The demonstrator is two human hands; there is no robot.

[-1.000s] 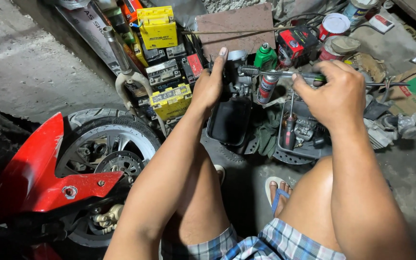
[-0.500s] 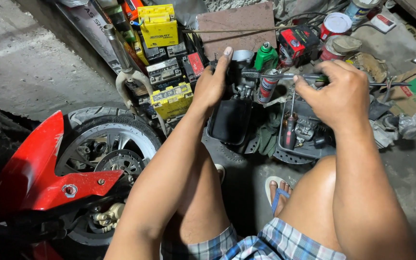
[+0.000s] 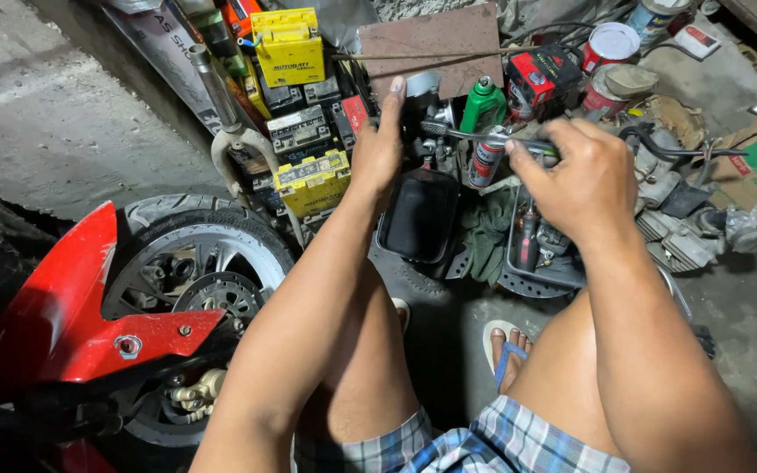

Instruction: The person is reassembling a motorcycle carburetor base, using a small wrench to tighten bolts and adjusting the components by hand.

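2 yellow boxy batteries [image 3: 288,45] [image 3: 313,181] sit upper left of a red box [image 3: 543,77] and a green bottle [image 3: 483,105].

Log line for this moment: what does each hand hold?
left hand: steadies metal engine part | right hand: grips long tool laid to the part | below: black tray | left: motorcycle wheel

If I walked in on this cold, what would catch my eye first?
Probably the red fender over the motorcycle wheel at lower left. Next, the two hands at centre top: the left hand steadies a metal part while the right hand holds a slim tool against it. Bright yellow batteries stand out behind.
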